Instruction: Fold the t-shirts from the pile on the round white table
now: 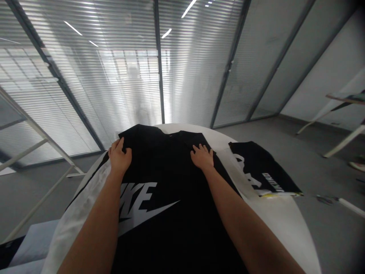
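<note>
The black shirt [173, 171] lies spread on the white bench [291, 224], collar end away from the person, with its lower part running out of view at the near side. Its large pale print is partly covered by the left forearm. The cloth looks thin and soft, so an uneven pull across the shoulders could probably skew the collar or raise creases through the print.

The left hand [119, 156] is at one shoulder, fingers bent over the edge and thumb set apart; whether its grip pinches the cloth I cannot tell. The right hand [203, 156] rests on the other shoulder with fingers spread, its grip released and pressing at most. With the two sides held differently, one shoulder might slide while the other gives way or bunches.

Both forearms reach over the shirt, and dragging them back could ruck up the front.

To the right, the folded black garment [265, 167] with white lettering sits close to the bench's edge, its outer corner seeming to poke past it. A knock from the right elbow could send it down to the grey floor [288, 139].
</note>
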The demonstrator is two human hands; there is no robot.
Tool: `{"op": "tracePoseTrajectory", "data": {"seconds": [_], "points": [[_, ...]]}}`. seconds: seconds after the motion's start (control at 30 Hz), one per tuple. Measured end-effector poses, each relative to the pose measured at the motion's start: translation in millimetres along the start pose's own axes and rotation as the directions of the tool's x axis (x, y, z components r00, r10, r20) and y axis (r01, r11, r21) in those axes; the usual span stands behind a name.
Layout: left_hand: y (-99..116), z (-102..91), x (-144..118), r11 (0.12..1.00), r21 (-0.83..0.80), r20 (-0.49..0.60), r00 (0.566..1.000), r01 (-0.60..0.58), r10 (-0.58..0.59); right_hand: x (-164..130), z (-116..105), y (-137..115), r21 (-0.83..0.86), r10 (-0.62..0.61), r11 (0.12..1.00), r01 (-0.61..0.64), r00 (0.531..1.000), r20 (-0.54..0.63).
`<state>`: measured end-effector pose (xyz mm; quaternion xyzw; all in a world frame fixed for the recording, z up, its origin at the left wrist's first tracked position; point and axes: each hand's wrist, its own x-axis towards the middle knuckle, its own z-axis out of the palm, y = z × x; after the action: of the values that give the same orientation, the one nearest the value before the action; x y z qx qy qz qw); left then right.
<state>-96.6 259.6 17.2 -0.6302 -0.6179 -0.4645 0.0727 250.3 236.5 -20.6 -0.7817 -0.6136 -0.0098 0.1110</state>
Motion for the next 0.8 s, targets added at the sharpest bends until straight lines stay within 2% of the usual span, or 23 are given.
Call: {"op": "tracePoseTrajectory", "data": {"seconds": [0.23, 0.47, 0.53, 0.67, 0.73, 0.8], "points": [[0, 1.3, -1, 0.997, -0.063, 0.047, 0.997, -0.052, 0.055, 1, 1, 0, 0.006, -0.002, 1.0, 0.002, 1.0, -0.014], [4, 10.0, -5, 0.99, -0.056, 0.179, 0.974, -0.13, 0.138, 1, 0, 0, -0.012, 0.003, 1.0, -0.003, 1.0, 0.009], [2, 13.5, -8, 0.993, 0.014, 0.257, 0.96, -0.117, 0.109, 0, 0, -1, -0.016, 0.003, 1.0, -0.003, 1.0, 0.007], [-3, 16.5, -16, 0.961, 0.264, 0.407, 0.913, -0.077, -0.039, 0, 0, -1, -0.011, 0.003, 1.0, -0.003, 1.0, -0.011], [-4, 15.2, -19, 0.941, 0.331, 0.423, 0.903, -0.072, -0.08, 0, 0, -1, -0.003, 0.005, 1.0, -0.005, 1.0, -0.01], [-2, 12.7, -19, 0.936, 0.346, 0.399, 0.913, -0.059, -0.09, 0, -1, -1, 0.002, 0.007, 1.0, -0.007, 1.0, -0.003]]}}
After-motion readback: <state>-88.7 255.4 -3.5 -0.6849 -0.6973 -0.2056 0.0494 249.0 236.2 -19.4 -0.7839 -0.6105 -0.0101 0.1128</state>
